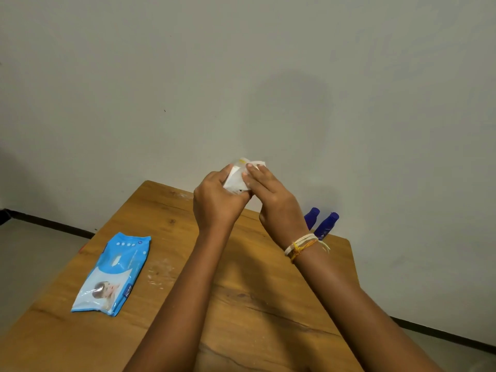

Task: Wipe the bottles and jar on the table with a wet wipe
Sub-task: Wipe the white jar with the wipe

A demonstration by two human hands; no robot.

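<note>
Aloft, left hand (214, 200) and right hand (271, 200) both gripping a wipe-wrapped object (239, 178).

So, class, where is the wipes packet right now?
The wipes packet lies flat on the wooden table at its left side, left of the left forearm.

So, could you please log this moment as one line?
both hands raised | left hand and right hand hold wipe round white item | blue bottles behind

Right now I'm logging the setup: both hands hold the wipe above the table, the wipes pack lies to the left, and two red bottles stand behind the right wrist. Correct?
One thing is wrong: the bottles are blue, not red, as the head view shows. The rest stands: both hands, left and right, hold the wipe, pack lying left.
</note>
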